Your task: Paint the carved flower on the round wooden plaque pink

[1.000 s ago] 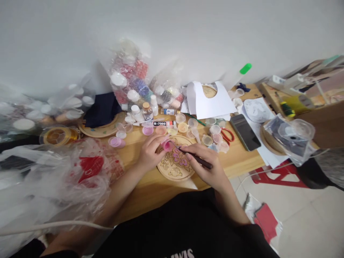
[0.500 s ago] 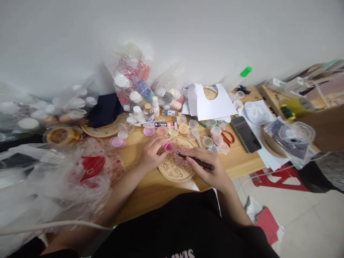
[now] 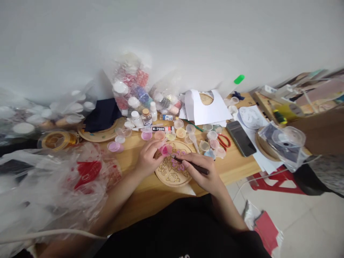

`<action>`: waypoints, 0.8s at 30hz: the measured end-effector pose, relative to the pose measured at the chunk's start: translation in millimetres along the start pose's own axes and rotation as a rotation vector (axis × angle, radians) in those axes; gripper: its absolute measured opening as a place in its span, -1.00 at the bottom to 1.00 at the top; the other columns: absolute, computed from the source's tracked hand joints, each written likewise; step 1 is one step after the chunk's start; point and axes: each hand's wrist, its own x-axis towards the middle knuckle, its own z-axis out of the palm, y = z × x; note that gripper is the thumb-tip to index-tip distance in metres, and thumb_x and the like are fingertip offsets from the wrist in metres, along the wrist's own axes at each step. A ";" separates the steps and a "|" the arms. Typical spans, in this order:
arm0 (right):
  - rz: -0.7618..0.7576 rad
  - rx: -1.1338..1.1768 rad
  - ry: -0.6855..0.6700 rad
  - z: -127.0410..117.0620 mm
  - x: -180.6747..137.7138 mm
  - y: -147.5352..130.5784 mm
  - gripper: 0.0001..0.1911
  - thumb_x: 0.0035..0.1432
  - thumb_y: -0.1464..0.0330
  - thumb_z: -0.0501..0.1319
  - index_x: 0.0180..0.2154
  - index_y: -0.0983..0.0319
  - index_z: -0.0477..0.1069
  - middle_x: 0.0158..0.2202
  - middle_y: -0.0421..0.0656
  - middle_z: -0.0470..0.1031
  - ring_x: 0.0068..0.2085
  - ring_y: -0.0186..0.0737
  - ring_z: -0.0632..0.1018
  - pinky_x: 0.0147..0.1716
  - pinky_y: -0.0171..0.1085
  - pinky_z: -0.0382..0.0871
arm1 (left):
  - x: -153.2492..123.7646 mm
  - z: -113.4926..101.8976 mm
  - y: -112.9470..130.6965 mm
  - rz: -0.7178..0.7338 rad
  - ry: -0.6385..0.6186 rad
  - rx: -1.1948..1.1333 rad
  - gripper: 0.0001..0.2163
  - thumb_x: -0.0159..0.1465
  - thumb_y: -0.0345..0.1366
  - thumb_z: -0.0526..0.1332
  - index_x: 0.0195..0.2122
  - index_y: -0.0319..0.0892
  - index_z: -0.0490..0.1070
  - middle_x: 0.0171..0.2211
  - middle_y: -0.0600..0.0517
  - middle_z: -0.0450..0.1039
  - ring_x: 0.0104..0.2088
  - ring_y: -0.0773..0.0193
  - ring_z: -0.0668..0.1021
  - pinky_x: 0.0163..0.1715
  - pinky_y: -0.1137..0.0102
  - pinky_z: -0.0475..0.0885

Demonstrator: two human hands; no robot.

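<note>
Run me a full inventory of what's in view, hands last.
round board: one, pale wood, beneath hands
held cup: one, pink, above board
tool: one, dark handle, above board
small cups: many, mixed, beyond board
B-7000 tube: one, black-white-red, behind cups
scissors: one, red handles, beside cups
phone: one, dark, right
cut-out sheet: one, white, back
bagged jars: many, mixed, by wall
stool: one, red, lower right
left hand: one, bare, holding cup
right hand: one, bare, holding tool

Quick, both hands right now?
Left hand: closed, holding the small cup of pink material.
Right hand: closed, holding the dark-handled tool.
</note>
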 end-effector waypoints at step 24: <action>0.319 0.313 0.104 11.8 5.2 3.0 -0.66 0.44 0.14 0.26 -0.23 0.18 0.72 -0.45 -0.15 0.71 -0.52 -0.27 0.64 -0.52 -0.32 0.57 | 2.5 -2.8 2.6 0.020 0.051 0.047 -0.78 0.45 -0.26 0.36 0.09 -0.10 0.51 -0.15 -0.02 0.67 -0.18 0.17 0.71 -0.11 0.29 0.68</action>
